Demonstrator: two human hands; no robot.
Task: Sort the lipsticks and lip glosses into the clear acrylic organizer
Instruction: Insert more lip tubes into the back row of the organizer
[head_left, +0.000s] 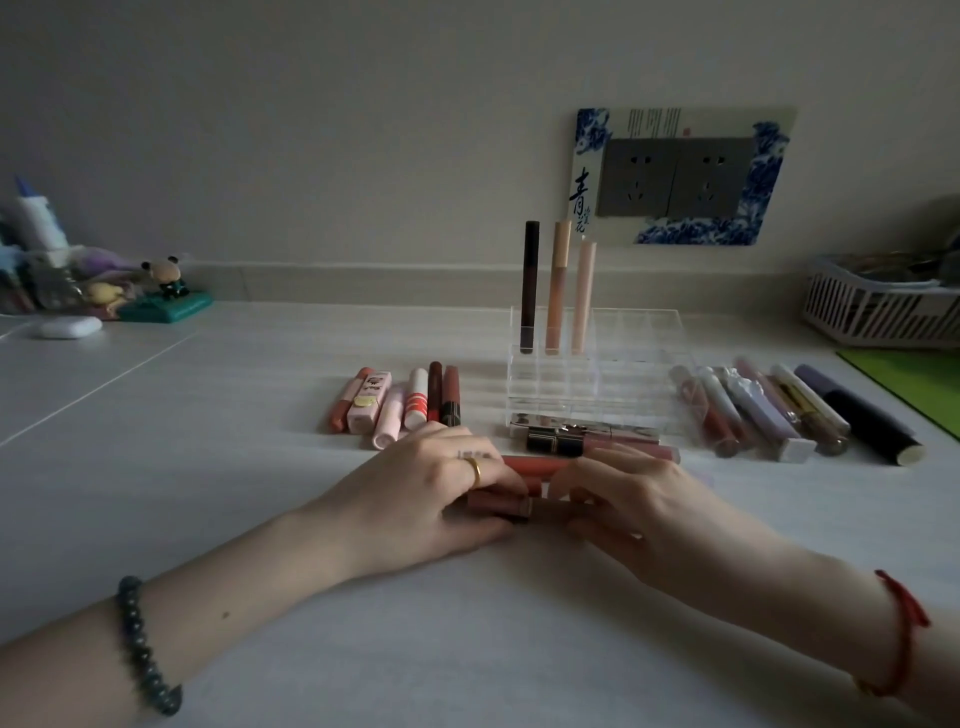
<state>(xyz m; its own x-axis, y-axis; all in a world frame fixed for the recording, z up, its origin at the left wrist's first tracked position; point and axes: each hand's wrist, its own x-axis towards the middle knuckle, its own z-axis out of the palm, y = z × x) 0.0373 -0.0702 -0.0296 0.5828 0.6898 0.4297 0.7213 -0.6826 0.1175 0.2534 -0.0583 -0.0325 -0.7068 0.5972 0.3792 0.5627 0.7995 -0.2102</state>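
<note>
Left grip (431, 493) and right grip (628, 499) both curl around a bundle of pink-red lip tubes (530, 463) lying on the surface (467, 623), just in front of the clear organizer (623, 384). Three tall tubes (557, 291) stand upright in its back row. A left row (410, 405) and a right row (769, 410) of loose tubes flank it.

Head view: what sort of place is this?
Likely a home dressing table or desk: lipsticks laid out around a clear acrylic organizer, toy figurines at the far left, a decorated double wall socket behind.
</note>
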